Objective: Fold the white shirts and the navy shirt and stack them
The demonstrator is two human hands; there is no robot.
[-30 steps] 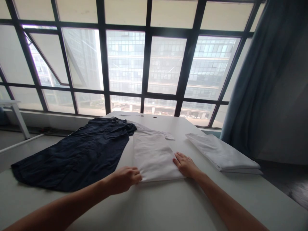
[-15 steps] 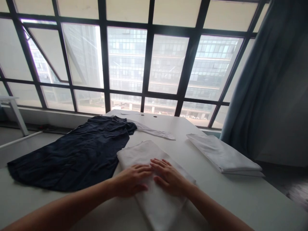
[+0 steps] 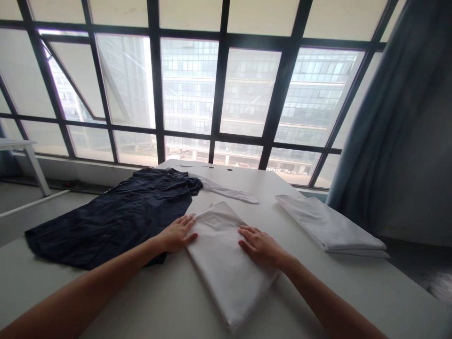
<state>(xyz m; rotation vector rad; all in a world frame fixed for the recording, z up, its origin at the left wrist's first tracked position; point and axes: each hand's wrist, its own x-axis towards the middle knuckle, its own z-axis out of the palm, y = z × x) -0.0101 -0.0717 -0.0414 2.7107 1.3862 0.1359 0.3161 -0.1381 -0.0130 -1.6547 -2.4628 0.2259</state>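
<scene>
A folded white cloth garment point(image 3: 222, 268) lies flat on the white table in front of me, turned so one corner points toward me. My left hand point(image 3: 177, 234) rests at its left edge, fingers stretched out and thumb apart. On its right side lies my right hand point(image 3: 259, 246), palm down with the fingers extended. Neither hand grips the cloth. Just left of my left hand, a dark navy shirt-like garment point(image 3: 116, 221) with short sleeves is spread out on the table.
Another folded white cloth point(image 3: 328, 226) lies at the right of the table point(image 3: 346, 292). A strip of white fabric point(image 3: 229, 190) extends from behind the dark garment. Windows stand behind the table, a blue-grey curtain point(image 3: 374, 141) hangs right, and another white table point(image 3: 31, 160) is at left.
My hands have moved apart from the middle of the folded white garment, the left to its left edge and the right to its right side.
</scene>
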